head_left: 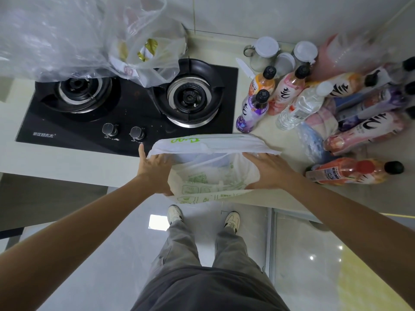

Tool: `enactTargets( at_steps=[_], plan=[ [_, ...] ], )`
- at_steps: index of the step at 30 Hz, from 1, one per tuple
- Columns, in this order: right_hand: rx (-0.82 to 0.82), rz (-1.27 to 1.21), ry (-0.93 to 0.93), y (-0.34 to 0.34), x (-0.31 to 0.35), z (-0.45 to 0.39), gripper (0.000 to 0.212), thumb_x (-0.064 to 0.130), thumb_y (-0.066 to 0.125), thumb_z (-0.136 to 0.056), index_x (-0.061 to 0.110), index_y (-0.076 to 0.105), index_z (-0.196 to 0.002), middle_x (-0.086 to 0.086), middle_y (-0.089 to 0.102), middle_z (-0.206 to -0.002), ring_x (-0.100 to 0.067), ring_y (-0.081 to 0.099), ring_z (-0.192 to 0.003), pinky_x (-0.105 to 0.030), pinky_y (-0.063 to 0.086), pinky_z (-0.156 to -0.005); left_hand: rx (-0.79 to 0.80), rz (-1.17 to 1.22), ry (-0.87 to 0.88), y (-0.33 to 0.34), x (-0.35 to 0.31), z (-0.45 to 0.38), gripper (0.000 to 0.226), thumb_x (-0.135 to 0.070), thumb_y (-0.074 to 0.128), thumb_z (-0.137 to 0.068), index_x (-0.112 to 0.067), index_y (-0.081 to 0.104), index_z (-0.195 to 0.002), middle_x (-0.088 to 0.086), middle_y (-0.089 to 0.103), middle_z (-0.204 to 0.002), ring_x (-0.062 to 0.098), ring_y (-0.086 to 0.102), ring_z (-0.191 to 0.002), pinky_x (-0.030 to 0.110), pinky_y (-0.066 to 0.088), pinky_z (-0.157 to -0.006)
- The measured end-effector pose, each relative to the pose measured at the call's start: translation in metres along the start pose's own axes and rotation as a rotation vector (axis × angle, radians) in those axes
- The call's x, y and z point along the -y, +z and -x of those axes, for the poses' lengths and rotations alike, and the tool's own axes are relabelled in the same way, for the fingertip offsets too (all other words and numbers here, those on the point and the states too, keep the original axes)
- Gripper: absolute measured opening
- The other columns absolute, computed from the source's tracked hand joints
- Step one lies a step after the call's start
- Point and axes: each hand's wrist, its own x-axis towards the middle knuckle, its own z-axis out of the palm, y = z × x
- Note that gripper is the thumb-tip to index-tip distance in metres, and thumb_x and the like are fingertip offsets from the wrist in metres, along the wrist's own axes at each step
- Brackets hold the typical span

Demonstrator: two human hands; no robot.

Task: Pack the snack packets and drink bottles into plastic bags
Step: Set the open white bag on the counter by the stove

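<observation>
A white plastic bag point(208, 176) with green print hangs at the counter's front edge, its mouth pulled wide. My left hand point(155, 169) grips the bag's left rim, the index finger pointing up. My right hand point(267, 170) grips the right rim. Several drink bottles stand or lie on the counter to the right: a purple one point(251, 113), an orange one point(262, 83), a pink one point(285, 93), a clear water bottle point(301, 106) and a red one point(350, 171) lying on its side. What the bag holds is unclear.
A black two-burner gas hob point(125, 108) fills the counter's left. Clear plastic bags point(94, 37) with gold-printed packets lie over its far side. White-lidded jars point(267, 52) stand against the tiled wall. My legs and shoes point(175, 215) are below, on a glossy floor.
</observation>
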Motion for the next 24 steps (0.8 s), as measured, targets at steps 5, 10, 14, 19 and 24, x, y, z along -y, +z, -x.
enactTargets(
  at_steps=[5,10,14,19,24],
  plan=[
    [-0.241,0.041,-0.092,-0.003,0.0,0.006,0.088,0.063,0.074,-0.082,0.029,0.039,-0.155,0.003,0.038,-0.16,-0.026,0.04,-0.144,-0.047,0.039,-0.113,-0.31,0.079,0.146,0.003,0.012,0.01,0.086,-0.082,0.069,-0.066,-0.027,0.062,-0.132,0.001,0.046,-0.142,0.024,0.043,-0.135,0.075,0.012,-0.115],
    [-0.51,0.138,-0.161,-0.003,-0.01,0.007,0.075,0.051,0.085,-0.073,0.018,0.058,-0.135,-0.004,0.056,-0.135,-0.032,0.053,-0.122,-0.05,0.042,-0.1,-0.692,0.133,0.259,0.006,0.03,0.016,0.066,-0.059,0.084,-0.069,-0.015,0.067,-0.116,0.008,0.057,-0.129,0.03,0.05,-0.123,0.065,0.028,-0.112],
    [-0.394,0.127,-0.084,-0.009,-0.01,0.007,0.102,0.064,0.084,-0.068,0.024,0.042,-0.152,-0.008,0.033,-0.158,-0.031,0.03,-0.146,-0.051,0.025,-0.12,-0.559,0.113,0.145,0.0,0.037,0.013,0.095,-0.073,0.082,-0.058,-0.021,0.056,-0.133,0.015,0.041,-0.15,0.034,0.04,-0.138,0.063,0.018,-0.119],
    [-0.316,0.072,-0.044,-0.014,-0.005,0.005,0.122,0.067,0.085,-0.064,0.03,0.021,-0.162,-0.01,0.018,-0.162,-0.032,0.019,-0.15,-0.049,0.027,-0.12,-0.403,0.048,0.063,-0.006,0.038,0.005,0.125,-0.084,0.075,-0.052,-0.031,0.029,-0.155,0.016,0.018,-0.159,0.033,0.021,-0.148,0.063,0.006,-0.121],
    [-0.255,0.029,-0.018,-0.011,-0.002,0.008,0.127,0.072,0.08,-0.064,0.034,0.01,-0.163,-0.006,0.011,-0.164,-0.03,0.013,-0.153,-0.047,0.025,-0.122,-0.336,0.019,0.113,-0.019,0.039,-0.002,0.132,-0.088,0.071,-0.055,-0.033,0.012,-0.16,0.015,0.01,-0.163,0.033,0.013,-0.152,0.058,0.006,-0.124]
  ],
)
